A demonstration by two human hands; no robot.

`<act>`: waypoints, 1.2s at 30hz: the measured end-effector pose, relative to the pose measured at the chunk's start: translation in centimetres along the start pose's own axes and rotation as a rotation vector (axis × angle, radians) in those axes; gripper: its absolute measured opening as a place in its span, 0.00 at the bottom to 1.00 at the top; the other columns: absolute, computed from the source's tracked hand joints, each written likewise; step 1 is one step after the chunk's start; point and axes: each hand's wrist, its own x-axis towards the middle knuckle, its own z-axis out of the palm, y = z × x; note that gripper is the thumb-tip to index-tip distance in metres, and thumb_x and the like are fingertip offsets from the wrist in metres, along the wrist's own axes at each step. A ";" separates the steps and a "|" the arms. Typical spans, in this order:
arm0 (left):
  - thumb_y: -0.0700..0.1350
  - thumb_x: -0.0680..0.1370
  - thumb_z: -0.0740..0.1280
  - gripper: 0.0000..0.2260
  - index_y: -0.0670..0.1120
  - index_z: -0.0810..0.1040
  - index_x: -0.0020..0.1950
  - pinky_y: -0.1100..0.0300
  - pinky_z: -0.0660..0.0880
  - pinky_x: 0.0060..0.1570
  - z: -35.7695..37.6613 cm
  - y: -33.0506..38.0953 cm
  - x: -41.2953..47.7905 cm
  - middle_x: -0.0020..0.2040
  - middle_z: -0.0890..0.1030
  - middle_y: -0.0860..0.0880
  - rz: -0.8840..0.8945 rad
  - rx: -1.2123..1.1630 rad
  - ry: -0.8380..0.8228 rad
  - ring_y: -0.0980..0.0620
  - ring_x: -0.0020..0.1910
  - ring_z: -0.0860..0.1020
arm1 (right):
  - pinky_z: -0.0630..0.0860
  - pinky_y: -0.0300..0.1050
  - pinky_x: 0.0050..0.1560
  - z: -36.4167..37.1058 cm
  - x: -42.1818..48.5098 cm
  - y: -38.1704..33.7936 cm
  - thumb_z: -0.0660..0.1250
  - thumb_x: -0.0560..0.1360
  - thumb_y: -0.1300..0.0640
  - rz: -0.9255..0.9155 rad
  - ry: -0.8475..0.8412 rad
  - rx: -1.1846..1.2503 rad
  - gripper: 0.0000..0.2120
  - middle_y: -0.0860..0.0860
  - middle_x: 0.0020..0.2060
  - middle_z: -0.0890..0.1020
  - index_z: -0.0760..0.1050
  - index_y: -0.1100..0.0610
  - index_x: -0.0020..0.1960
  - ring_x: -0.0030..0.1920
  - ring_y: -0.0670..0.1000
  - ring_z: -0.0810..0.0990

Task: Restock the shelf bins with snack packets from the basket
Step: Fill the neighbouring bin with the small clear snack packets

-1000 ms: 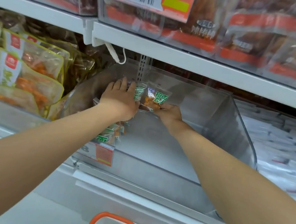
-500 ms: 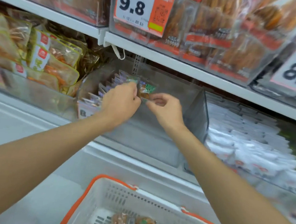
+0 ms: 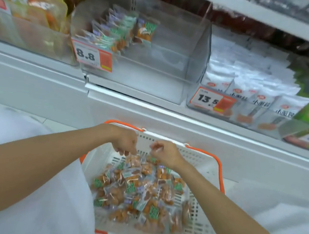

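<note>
A white basket with orange handles sits low in front of me, holding a heap of small clear snack packets with green labels. My left hand points down at the heap's far edge, its fingertips pinching an upright packet. Just to its right, my right hand hovers over the heap with fingers curled; blur hides whether it holds anything. On the shelf above stands a clear bin with a row of the same packets at its left side.
An 8.8 price tag hangs on the clear bin's front. White packets fill the bin to the right, behind a 13.5 tag. Yellow packets fill the left bin. A white shelf ledge runs between bins and basket.
Both hands have left the shelf bin and dropped down into the basket. The packet they were placing now stands in the bin. My view has tilted downward.
</note>
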 end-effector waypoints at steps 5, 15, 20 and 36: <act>0.49 0.78 0.64 0.11 0.43 0.78 0.43 0.53 0.75 0.43 2.4 -0.1 3.2 0.47 0.81 0.41 0.013 0.208 0.005 0.47 0.39 0.73 | 0.75 0.46 0.57 7.0 -3.4 9.3 0.70 0.76 0.56 0.343 -0.416 -0.073 0.18 0.53 0.52 0.77 0.73 0.59 0.64 0.53 0.53 0.77; 0.51 0.79 0.62 0.08 0.47 0.70 0.44 0.56 0.67 0.44 3.1 0.9 4.2 0.45 0.69 0.48 0.074 0.316 -0.027 0.48 0.42 0.67 | 0.72 0.46 0.43 13.7 -4.5 10.9 0.60 0.76 0.70 0.298 -0.317 -0.318 0.15 0.54 0.47 0.77 0.68 0.58 0.60 0.46 0.53 0.77; 0.51 0.80 0.62 0.09 0.47 0.69 0.45 0.57 0.66 0.44 3.1 1.1 3.9 0.46 0.68 0.48 0.100 0.313 -0.025 0.49 0.41 0.67 | 0.80 0.52 0.46 12.3 -4.5 10.8 0.64 0.75 0.66 0.292 -0.257 -0.308 0.08 0.54 0.44 0.80 0.68 0.55 0.46 0.45 0.54 0.82; 0.59 0.67 0.75 0.39 0.43 0.66 0.71 0.56 0.79 0.53 -0.4 2.9 -0.3 0.63 0.77 0.46 0.141 -0.310 -0.033 0.50 0.55 0.80 | 0.83 0.40 0.45 -7.5 -5.8 -4.2 0.68 0.77 0.64 0.228 0.135 0.646 0.05 0.55 0.43 0.83 0.77 0.67 0.51 0.41 0.48 0.83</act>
